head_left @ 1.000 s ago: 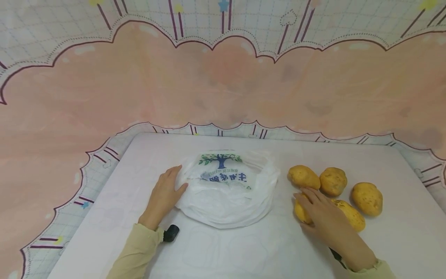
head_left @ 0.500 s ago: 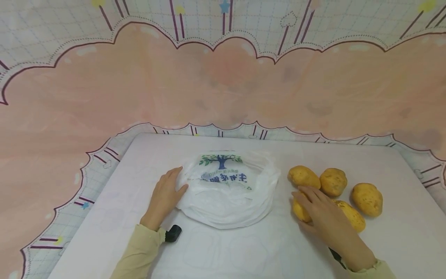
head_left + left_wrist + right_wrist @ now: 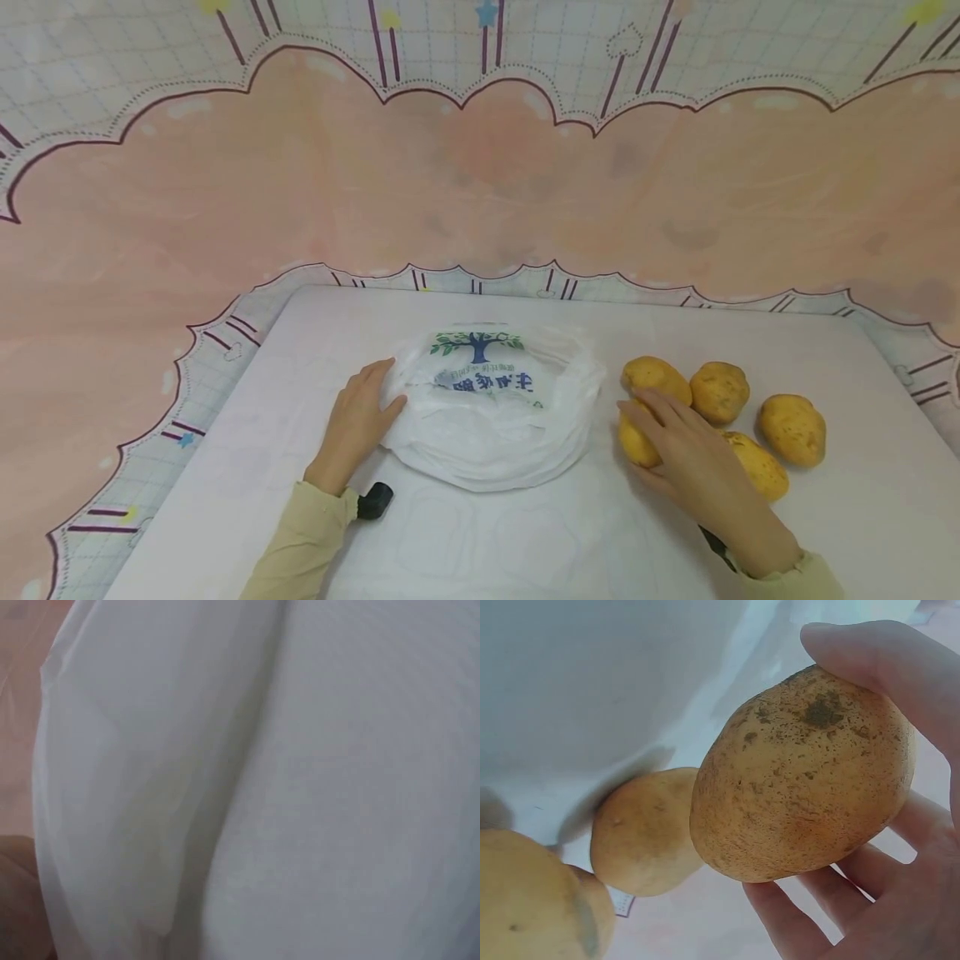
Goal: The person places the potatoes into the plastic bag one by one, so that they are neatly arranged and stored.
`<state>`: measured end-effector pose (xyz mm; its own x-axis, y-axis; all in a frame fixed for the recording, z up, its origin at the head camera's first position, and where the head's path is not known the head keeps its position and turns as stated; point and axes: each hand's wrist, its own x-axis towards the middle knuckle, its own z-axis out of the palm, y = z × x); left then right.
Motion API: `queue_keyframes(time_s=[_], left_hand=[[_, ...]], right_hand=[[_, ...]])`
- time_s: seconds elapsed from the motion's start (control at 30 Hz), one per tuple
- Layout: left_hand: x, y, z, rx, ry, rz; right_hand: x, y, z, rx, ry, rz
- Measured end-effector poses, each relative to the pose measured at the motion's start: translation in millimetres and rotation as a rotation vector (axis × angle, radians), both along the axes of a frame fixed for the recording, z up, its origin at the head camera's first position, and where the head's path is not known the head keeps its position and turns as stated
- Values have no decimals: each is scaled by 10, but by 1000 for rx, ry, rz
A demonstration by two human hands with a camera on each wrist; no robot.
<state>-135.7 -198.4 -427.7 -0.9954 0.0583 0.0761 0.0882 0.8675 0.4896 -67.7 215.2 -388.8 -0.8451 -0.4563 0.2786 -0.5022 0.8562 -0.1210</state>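
Observation:
A white plastic bag (image 3: 480, 450) with a printed blue and green tree lies crumpled on the white table. At its left edge rests my left hand (image 3: 354, 421), fingers relaxed against the plastic. The bag's pale film (image 3: 127, 787) fills much of the left wrist view, with a bit of the hand at the left border. My right hand (image 3: 693, 467) grips a yellow potato (image 3: 802, 772) to the right of the bag; thumb on one side, fingers on the other. Dark specks mark this potato's skin. Whether it is off the table, I cannot tell.
Behind and beside the right hand lie more potatoes: one at the back left (image 3: 652, 379), one behind (image 3: 720, 392), one farther right (image 3: 792, 429) and one partly hidden by the hand (image 3: 759, 467). A patterned cloth backdrop (image 3: 480, 183) rises behind the table.
The right hand has shifted slightly left with the potato in its grip, nearer the bag. The left hand and the bag look the same.

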Motion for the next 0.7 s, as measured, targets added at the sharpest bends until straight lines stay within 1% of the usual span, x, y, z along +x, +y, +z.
queue_keyframes(time_s=[0.27, 0.47, 0.57, 0.7], left_hand=[[-4, 5, 0, 6, 12, 2], [-8, 4, -11, 5, 25, 0], [-7, 3, -16, 7, 29, 1], [-2, 1, -16, 5, 29, 3]], right_hand=[[-40, -77, 43, -4, 13, -11], [-59, -112, 69, -36, 66, 10], [-69, -137, 87, -48, 70, 14], [-80, -180, 117, -53, 46, 6]])
